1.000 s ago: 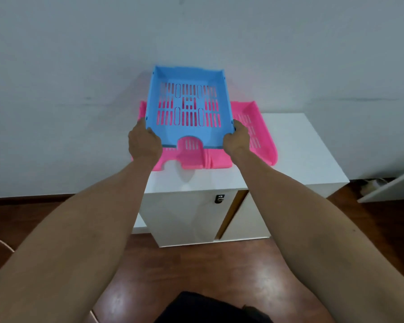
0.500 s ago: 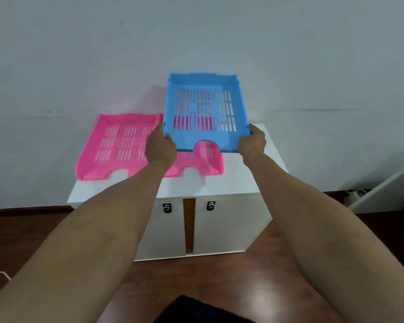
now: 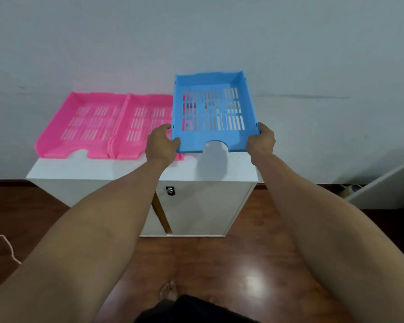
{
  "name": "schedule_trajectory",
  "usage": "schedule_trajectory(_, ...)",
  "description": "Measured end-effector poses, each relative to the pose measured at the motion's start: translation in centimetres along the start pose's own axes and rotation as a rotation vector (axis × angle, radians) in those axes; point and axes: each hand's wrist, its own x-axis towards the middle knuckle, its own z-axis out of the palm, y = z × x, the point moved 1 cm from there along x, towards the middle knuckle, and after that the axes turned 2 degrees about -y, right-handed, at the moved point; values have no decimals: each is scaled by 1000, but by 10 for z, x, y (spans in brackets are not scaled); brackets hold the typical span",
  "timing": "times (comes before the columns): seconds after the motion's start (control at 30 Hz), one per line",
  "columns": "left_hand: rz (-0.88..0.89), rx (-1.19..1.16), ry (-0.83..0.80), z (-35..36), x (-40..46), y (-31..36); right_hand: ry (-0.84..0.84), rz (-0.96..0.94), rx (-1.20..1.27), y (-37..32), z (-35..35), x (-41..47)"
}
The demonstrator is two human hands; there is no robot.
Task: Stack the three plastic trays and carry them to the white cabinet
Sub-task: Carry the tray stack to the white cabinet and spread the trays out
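Observation:
A blue slotted plastic tray (image 3: 211,138) is held a little above the right end of the white cabinet top (image 3: 131,167). My left hand (image 3: 162,145) grips its front left corner and my right hand (image 3: 261,142) grips its front right corner. Two pink trays lie side by side on the cabinet's left half: the left pink tray (image 3: 79,123) and the right pink tray (image 3: 141,124). The blue tray's left edge overlaps the right pink tray's right side and hides it.
The cabinet stands against a pale wall (image 3: 196,38), with a keyed lock (image 3: 170,190) on its front door. Dark wooden floor (image 3: 243,271) lies below. A white cord (image 3: 2,243) trails at the left, and a white panel (image 3: 387,185) leans at the right.
The blue tray has moved rightward, off the pink trays toward the cabinet's right end. The view has shifted, so both pink trays now show fully side by side.

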Motion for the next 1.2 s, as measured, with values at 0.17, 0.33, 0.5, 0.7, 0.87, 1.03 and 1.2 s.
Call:
schedule_trajectory(0.17, -66, 47, -9, 24, 2, -5, 11, 35, 20, 32, -6, 14)
schedule_trajectory(0.33, -101, 47, -36, 46, 4, -16, 9, 41, 34, 57, -3, 26)
schedule_trajectory(0.5, -141, 73, -63, 63, 6, -28, -5, 79, 7, 75, 2, 38)
schedule_trajectory(0.7, -152, 95, -71, 74, 9, -40, -20, 105, 2, 90, 14, 46)
schedule_trajectory(0.87, -157, 147, -69, 80, 16, -46, -18, 102, 10, 98, 22, 54)
schedule_trajectory(1.03, -148, 218, -50, 87, 26, -52, -29, 100, 3, 105, 30, 67)
schedule_trajectory(1.2, -140, 297, -18, 93, 38, -54, -52, 89, -1, 99, 35, 80)
